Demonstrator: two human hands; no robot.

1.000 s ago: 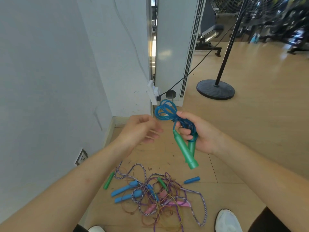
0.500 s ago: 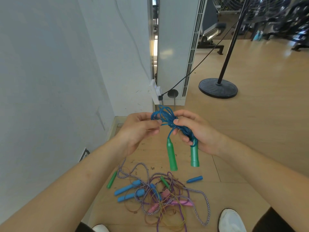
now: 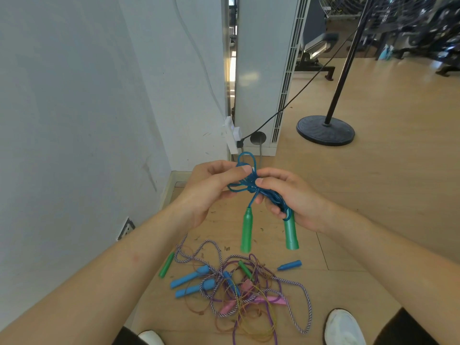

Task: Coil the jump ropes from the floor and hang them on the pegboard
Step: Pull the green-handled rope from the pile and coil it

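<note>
- Here, the left hand (image 3: 209,192) pinches the knotted middle of the blue rope (image 3: 249,186) between thumb and curled fingers. The right hand (image 3: 293,197) curls round the bundled loops just beside it.
- To cinch the tie well, I'd hold the loops tight, lest they spring apart.
- The rope is thin, glossy cord, held above the floor (image 3: 373,207), and its two green handles (image 3: 246,232) hang free.
- The tangled pile (image 3: 239,292) of other ropes lies beneath.

The wood floor (image 3: 373,207) carries a tangle of jump ropes (image 3: 231,285) below the left hand (image 3: 209,192). A black stand base (image 3: 325,130) sits beyond the right hand (image 3: 296,200).
</note>
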